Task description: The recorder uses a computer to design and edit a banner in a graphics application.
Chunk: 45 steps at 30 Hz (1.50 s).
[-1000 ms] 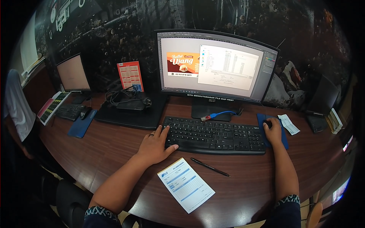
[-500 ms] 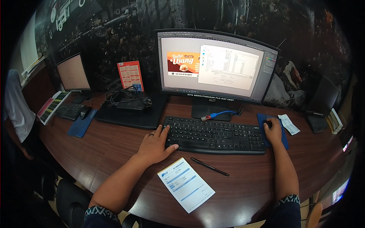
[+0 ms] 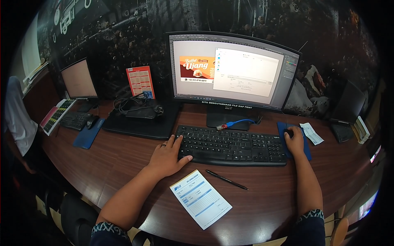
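Note:
My left hand (image 3: 166, 156) lies with fingers apart on the left end of a black keyboard (image 3: 230, 145), its thumb along the front edge. Curled over a black computer mouse (image 3: 289, 133) is my right hand (image 3: 295, 143); the mouse sits on a blue mouse pad (image 3: 308, 153) and is mostly covered. Behind the keyboard stands a lit monitor (image 3: 197, 91) showing an orange banner design and a pale dialog window. A printed form pad (image 3: 201, 201) and a black pen (image 3: 227, 179) lie in front of the keyboard.
A blue cable (image 3: 238, 123) lies before the monitor's stand. Left stand a closed black laptop (image 3: 139, 128) under a coiled cord, a red calendar (image 3: 140, 82) and another monitor (image 3: 80, 78). A paper slip (image 3: 312, 134) lies right of the mouse pad. A person (image 3: 20, 115) stands far left.
The dialog window's file list has changed from rows of text to a mostly blank area. Both my hands keep their places.

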Available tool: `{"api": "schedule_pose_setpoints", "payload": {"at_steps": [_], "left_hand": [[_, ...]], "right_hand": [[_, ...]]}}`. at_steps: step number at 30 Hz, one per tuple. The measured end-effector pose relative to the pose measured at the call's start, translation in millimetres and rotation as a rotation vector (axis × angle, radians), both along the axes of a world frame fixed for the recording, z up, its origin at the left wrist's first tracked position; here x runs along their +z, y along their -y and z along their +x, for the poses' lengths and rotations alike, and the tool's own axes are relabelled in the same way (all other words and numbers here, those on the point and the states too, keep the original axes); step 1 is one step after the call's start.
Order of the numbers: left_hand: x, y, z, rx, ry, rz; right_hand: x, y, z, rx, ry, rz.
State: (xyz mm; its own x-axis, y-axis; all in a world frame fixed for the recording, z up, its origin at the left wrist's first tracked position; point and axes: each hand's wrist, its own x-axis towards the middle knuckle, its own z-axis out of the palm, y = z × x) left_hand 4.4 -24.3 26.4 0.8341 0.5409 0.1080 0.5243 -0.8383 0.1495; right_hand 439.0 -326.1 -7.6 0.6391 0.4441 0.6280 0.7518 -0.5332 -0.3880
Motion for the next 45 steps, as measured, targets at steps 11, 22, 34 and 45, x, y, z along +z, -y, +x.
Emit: {"api": "schedule_pose_setpoints", "payload": {"at_steps": [11,22,34,45], "left_hand": [[-4,-5,1,0.005,0.053,-0.019],[-4,-4,1,0.000,0.047,-0.038],[-3,-3,0,-0.003,0.048,-0.048],[-2,-2,2,-0.007,0.046,-0.027]], "right_hand": [[-1,1,0,-0.025,-0.010,-0.017],[-2,1,0,-0.028,-0.016,-0.017],[-1,0,0,-0.079,-0.019,-0.025],[-2,2,3,-0.086,-0.029,-0.068]]}}
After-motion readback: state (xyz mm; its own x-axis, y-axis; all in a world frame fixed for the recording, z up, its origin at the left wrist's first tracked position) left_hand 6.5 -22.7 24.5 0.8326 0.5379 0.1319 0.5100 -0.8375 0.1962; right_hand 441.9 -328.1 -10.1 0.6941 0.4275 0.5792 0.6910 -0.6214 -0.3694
